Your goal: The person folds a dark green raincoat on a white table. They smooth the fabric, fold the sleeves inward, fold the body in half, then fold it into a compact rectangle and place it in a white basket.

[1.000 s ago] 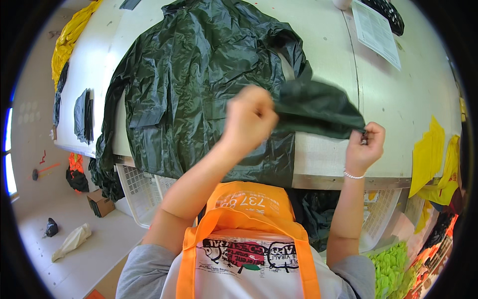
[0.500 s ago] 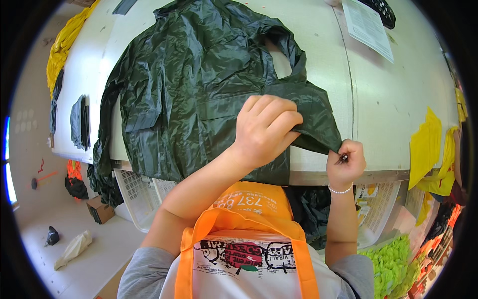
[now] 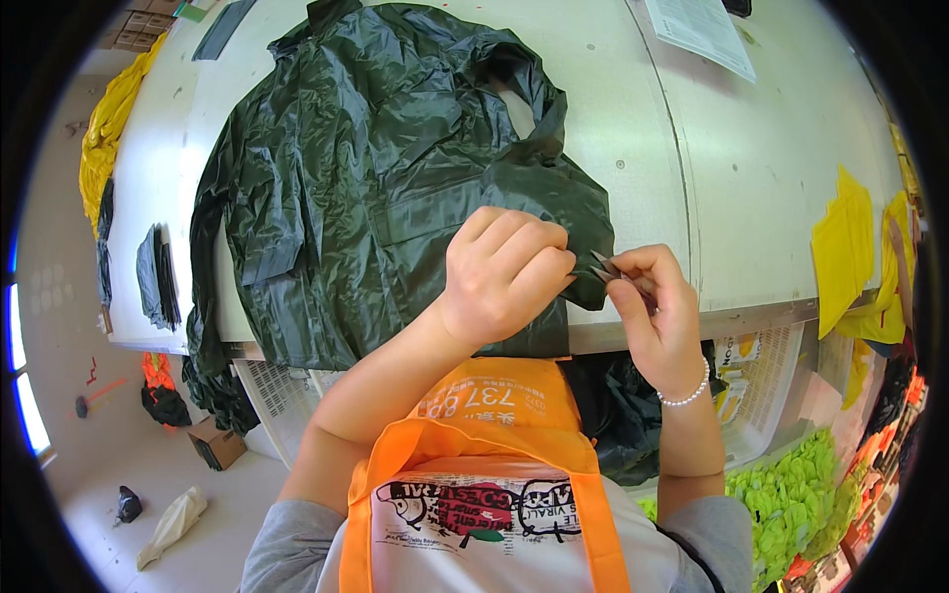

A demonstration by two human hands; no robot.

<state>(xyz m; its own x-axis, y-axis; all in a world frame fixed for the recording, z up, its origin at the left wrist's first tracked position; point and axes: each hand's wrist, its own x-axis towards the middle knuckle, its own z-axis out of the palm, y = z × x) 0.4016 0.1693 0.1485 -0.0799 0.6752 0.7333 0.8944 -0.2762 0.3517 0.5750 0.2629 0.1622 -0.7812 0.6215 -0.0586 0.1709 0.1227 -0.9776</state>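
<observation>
A dark green, shiny rain jacket lies spread on the white table, creased, with its collar at the far side. My left hand is closed on the lower right part of the jacket, fingers curled over the fabric; the exact pinch is hidden beneath them. In my right hand is a small pair of thread snips, its two pointed blades apart beside the jacket's right edge. Most of the snips is covered by my fingers, and whether the blades touch the cloth is hard to tell.
Folded dark pieces lie at the table's left, yellow fabric at its right edge. A paper sheet sits at the far right. Below the table edge are white plastic crates and bright green fabric.
My right hand has drawn left toward my left hand, letting go of the jacket's corner. The snips' blades now show, pointing at the fabric. My left hand keeps its grip.
</observation>
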